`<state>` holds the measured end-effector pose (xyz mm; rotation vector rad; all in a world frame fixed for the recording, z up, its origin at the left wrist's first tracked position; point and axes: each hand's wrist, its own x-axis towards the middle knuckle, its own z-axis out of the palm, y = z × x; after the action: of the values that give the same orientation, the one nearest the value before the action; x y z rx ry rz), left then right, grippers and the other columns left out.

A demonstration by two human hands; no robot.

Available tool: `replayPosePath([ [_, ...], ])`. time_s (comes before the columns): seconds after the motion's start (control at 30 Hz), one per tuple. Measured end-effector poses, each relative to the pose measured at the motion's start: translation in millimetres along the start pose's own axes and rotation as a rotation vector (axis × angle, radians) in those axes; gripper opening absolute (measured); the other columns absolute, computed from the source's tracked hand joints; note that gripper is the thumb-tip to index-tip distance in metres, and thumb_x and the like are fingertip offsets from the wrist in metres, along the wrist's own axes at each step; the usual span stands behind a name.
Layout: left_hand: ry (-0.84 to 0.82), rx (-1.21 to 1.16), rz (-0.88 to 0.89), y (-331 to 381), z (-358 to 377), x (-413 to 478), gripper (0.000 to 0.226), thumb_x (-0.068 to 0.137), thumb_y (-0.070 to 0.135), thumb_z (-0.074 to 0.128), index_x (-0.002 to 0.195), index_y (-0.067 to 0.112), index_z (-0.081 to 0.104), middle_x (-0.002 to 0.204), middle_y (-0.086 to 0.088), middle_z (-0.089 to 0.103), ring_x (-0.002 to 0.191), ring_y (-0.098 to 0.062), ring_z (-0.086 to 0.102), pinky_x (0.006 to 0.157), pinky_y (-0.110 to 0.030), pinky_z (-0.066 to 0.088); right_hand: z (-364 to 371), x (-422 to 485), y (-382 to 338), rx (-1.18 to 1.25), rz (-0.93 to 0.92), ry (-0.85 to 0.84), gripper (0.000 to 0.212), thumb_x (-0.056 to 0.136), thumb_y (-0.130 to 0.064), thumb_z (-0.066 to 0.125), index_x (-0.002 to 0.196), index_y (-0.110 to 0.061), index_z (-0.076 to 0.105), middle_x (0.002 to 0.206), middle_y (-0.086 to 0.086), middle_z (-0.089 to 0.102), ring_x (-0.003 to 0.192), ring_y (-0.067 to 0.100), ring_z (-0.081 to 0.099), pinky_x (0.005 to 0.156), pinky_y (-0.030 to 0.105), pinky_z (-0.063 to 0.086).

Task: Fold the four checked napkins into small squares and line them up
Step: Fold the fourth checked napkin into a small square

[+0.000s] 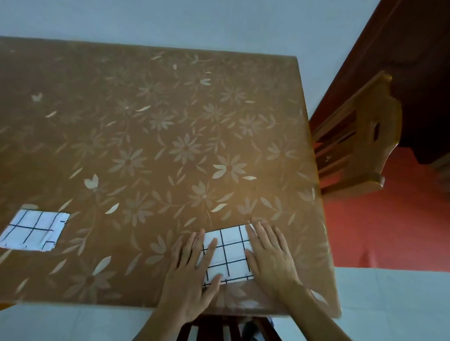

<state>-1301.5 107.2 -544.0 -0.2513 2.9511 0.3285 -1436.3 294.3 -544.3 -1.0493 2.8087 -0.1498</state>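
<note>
Both grips were spread flat with straight fingers and gripped nothing: left grip (193, 269) pressed on the left part and right grip (271, 258) on the right edge of one checked napkin (228, 253), a white rectangle with black grid lines lying near the front right corner of the bench (142, 111). A second napkin (34, 230), already folded small, lay well apart at the front left of the brown floral cloth, so two napkins were in view. Two wooden chairs showed, one chair (359, 137) beside the right edge over a red floor (390, 222), one near chair (215, 334) under the front edge.
</note>
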Motion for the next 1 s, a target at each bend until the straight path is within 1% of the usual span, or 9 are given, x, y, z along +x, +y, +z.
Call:
replayPosePath([
  [0.1,-0.022,-0.003,0.015,0,-3,-1,0.073,0.099,0.064,0.023,0.158,0.028,-0.001,0.166,-0.004,-0.011,0.153,-0.021,-0.010,0.123,-0.050,0.010,-22,25,-7,0.004,0.016,-0.003,0.047,0.097,-0.037,0.043,0.138,-0.016,0.052,0.128,0.009,0.059,0.119,0.031,0.055,0.102,0.043,0.042],
  [0.27,0.022,-0.011,0.048,1,-13,2,0.078,0.095,0.056,0.042,0.158,0.022,0.013,0.166,-0.009,0.000,0.153,-0.025,0.000,0.122,-0.047,0.012,-49,45,-7,0.253,0.092,-0.201,0.021,0.093,-0.028,0.060,0.113,-0.022,0.065,0.119,0.003,0.058,0.112,0.026,0.053,0.089,0.032,0.040],
  [0.33,0.070,0.002,0.080,6,-18,5,0.077,0.092,0.045,0.053,0.157,0.020,0.021,0.166,-0.010,0.007,0.153,-0.026,0.006,0.121,-0.045,0.014,-57,35,-7,0.513,0.232,-0.182,0.002,0.088,-0.023,0.063,0.089,-0.024,0.064,0.101,-0.003,0.063,0.093,0.023,0.061,0.074,0.029,0.043],
  [0.43,0.121,-0.061,0.116,18,-21,2,0.069,0.091,0.033,0.055,0.153,0.018,0.030,0.165,-0.008,0.016,0.153,-0.023,0.009,0.122,-0.045,0.016,-59,15,-5,0.845,0.563,-0.071,0.012,0.085,-0.026,0.066,0.075,-0.022,0.060,0.076,-0.006,0.066,0.076,0.021,0.062,0.070,0.031,0.047],
  [0.53,0.050,-0.141,0.174,28,-14,-8,0.071,0.089,0.029,0.053,0.154,0.023,0.025,0.166,0.000,0.011,0.153,-0.016,0.005,0.124,-0.043,0.018,-52,-11,-5,1.109,0.744,-0.018,0.011,0.079,-0.016,0.073,0.084,-0.015,0.063,0.080,-0.001,0.069,0.079,0.020,0.065,0.068,0.030,0.049],
  [0.73,0.000,-0.234,0.224,25,-1,-20,0.093,0.083,0.023,0.069,0.155,0.031,0.011,0.164,0.009,0.015,0.150,-0.006,0.007,0.123,-0.038,0.018,-48,-51,-15,1.419,0.721,-0.139,0.049,0.081,0.006,0.071,0.119,-0.017,0.050,0.112,0.007,0.069,0.094,0.019,0.071,0.076,0.037,0.062],
  [0.8,0.020,-0.263,0.261,20,1,-22,0.095,0.074,0.014,0.077,0.152,0.029,0.024,0.157,0.009,0.034,0.147,-0.008,0.023,0.119,-0.037,0.030,-47,-60,-13,1.469,0.724,-0.183,0.057,0.081,0.006,0.072,0.127,-0.016,0.046,0.117,0.010,0.068,0.097,0.023,0.071,0.077,0.039,0.061],
  [0.87,0.099,-0.310,0.300,16,2,-23,0.080,0.066,0.003,0.078,0.138,0.024,0.049,0.142,0.007,0.054,0.136,-0.010,0.042,0.109,-0.036,0.043,-47,-67,-12,1.515,0.722,-0.207,0.059,0.086,0.001,0.071,0.130,-0.026,0.043,0.116,0.009,0.071,0.096,0.025,0.073,0.075,0.040,0.061],
  [1.0,0.175,-0.413,0.243,15,-4,-21,0.038,0.084,0.026,0.054,0.119,0.021,0.068,0.123,0.010,0.066,0.122,-0.004,0.051,0.099,-0.027,0.046,-49,-80,-5,1.217,0.566,-0.110,0.052,0.101,-0.003,0.044,0.129,-0.045,0.051,0.110,-0.007,0.074,0.092,0.011,0.073,0.074,0.023,0.058],
])
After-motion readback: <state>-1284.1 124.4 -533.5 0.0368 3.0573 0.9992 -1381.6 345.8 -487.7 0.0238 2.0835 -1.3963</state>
